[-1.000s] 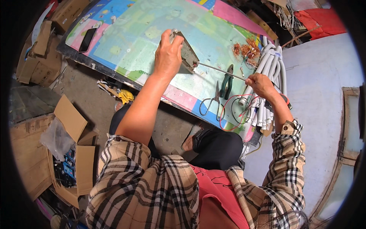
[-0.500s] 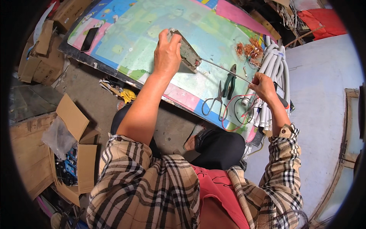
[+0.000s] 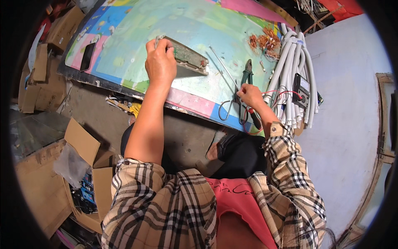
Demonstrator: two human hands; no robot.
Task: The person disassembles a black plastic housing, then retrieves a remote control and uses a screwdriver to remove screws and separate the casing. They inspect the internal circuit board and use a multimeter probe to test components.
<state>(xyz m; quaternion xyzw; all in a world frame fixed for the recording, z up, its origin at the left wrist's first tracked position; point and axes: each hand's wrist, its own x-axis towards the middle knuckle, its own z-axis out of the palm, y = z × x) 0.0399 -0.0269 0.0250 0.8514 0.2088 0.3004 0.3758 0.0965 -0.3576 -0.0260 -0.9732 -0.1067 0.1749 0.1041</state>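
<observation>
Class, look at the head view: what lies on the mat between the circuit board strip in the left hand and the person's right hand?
In the head view, a thin metal rod lies aslant between the circuit board strip in the left hand and the right hand; otherwise bare mat.

Open mat lies left of the circuit board; pliers, scissors and hoses crowd the right.

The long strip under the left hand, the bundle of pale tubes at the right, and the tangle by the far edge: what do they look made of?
The strip looks like a circuit board in a grey metal channel: greenish face, dull edges. The tubes look like white plastic conduit, smooth and matte, bending in curves. The tangle looks like bare copper wire, orange and shiny. The left hand grips the strip's end.
</observation>
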